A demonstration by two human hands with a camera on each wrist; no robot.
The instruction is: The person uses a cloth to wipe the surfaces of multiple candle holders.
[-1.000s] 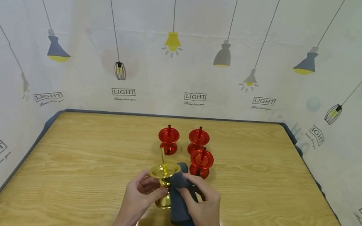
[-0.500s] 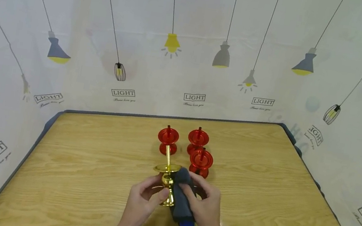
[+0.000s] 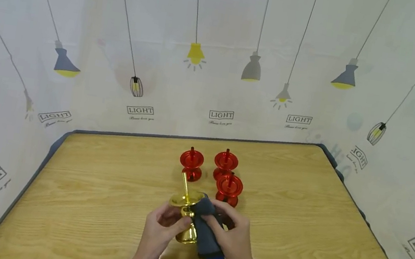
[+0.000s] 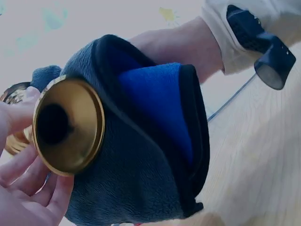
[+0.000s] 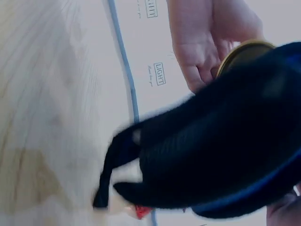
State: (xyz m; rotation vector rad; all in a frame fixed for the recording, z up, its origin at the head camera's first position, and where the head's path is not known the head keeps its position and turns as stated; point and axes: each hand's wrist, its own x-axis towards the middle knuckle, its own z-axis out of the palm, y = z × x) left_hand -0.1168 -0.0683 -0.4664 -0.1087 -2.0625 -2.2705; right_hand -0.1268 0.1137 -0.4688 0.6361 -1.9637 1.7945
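A shiny gold candle holder (image 3: 186,235), with a wide dish and a thin upright stem, is held above the table, leaning to the left. My left hand (image 3: 158,230) grips it below the dish, thumb on its waist. In the left wrist view, the hollow underside of its base (image 4: 85,129) faces the camera. My right hand (image 3: 234,240) pinches a folded dark grey cloth (image 3: 207,239) against the holder's right side, just under the dish. The cloth's blue inner side (image 4: 153,96) shows at its fold. In the right wrist view, the blurred cloth (image 5: 211,141) hides most of the holder.
Three red candle holders of like shape stand just beyond my hands: a left one (image 3: 192,161), a rear right one (image 3: 225,162) and a nearer right one (image 3: 229,187). The wooden table (image 3: 102,185) ends at a wall cover (image 3: 168,65) printed with lamps.
The gold holder tipped more upright half a second ago and now leans left again, its dish turned toward me. The cloth moved along with it. Both hands keep their hold.
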